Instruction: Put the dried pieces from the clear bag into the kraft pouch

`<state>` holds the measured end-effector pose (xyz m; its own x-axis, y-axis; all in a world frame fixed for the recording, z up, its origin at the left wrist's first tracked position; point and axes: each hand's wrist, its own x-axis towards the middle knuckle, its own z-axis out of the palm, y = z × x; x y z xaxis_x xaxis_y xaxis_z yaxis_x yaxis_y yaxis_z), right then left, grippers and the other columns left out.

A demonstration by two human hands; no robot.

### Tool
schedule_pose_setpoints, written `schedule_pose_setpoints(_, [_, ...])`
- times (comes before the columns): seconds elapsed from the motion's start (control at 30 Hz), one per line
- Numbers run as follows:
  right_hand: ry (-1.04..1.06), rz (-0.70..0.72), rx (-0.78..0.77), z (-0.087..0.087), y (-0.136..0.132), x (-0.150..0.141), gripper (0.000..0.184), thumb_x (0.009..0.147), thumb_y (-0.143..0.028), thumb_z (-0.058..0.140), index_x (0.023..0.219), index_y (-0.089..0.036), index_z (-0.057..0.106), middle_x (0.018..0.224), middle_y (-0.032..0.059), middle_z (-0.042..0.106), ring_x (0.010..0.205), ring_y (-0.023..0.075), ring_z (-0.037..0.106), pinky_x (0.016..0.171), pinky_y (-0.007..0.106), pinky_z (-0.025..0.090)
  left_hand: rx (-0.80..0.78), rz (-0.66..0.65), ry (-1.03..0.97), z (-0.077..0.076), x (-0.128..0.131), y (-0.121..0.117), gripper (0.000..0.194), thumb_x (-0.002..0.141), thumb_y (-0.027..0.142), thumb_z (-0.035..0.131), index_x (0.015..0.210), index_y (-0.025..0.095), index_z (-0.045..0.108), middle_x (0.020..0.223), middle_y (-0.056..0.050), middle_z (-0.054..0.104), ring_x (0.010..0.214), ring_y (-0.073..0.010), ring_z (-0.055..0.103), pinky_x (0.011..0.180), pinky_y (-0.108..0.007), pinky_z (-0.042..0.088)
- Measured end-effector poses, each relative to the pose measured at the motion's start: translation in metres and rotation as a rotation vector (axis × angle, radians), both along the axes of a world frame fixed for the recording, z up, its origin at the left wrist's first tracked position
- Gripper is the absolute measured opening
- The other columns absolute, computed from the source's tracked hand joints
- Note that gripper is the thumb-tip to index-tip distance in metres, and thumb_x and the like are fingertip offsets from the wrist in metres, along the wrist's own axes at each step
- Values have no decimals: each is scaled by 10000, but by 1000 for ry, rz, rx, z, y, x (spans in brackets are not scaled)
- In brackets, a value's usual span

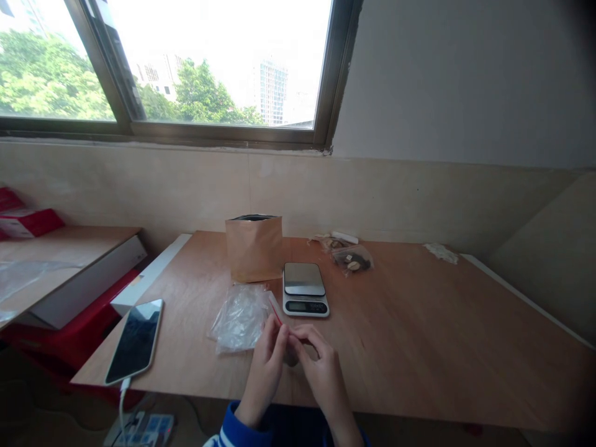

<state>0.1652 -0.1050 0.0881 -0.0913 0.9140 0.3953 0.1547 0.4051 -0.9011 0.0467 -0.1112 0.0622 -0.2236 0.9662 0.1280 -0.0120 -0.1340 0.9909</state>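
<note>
While left fingers [281, 340] and right fingers [311, 331] pinch a red-lined bag [274, 305], scale [305, 280] beyond

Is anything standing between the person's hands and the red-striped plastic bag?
Nothing visible: the left hand and right hand both pinch the red-striped plastic bag. Clear plastic lies to the left and the scale stands beyond, neither in between.

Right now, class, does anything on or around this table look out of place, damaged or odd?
Two things: the wall edging at the window's lower right corner looks ragged, as if chipped, and a crumpled white scrap lies at the table's back right, apart from everything else.
</note>
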Motion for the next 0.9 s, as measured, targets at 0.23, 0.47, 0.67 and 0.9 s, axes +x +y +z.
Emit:
schedule_pose_setpoints(0.23, [31,-76,-126,-4,-3,2,295,897,-446,559,837,-189,692,828,69,720,735,202,688,677,273,551,72,-113,176,15,-2,-1,322,916,468,481,743,199,520,693,0,525,646,-138,491,612,-234,425])
schedule_pose_setpoints(0.47, [200,-527,-109,-16,7,28,400,817,-584,601,746,-191,569,648,49,669,607,202,663,605,296,544,45,-36,195,20,-18,0,371,850,506,552,651,210,452,594,28,461,551,-121,454,524,-222,370])
schedule_pose_setpoints(0.67, [304,-397,-92,17,21,4,384,851,-558,587,857,-174,591,666,38,666,596,177,658,601,290,558,84,-153,-139,18,-33,25,430,890,569,440,741,186,565,769,-38,618,770,-181,581,766,-309,478])
schedule_pose_setpoints(0.9, [297,-159,-94,27,66,-33,350,894,-524,524,897,-178,578,715,36,662,626,170,651,597,292,557,-90,-197,-536,-6,-37,76,584,846,651,409,1097,181,649,993,-98,714,956,-248,661,825,-365,514])
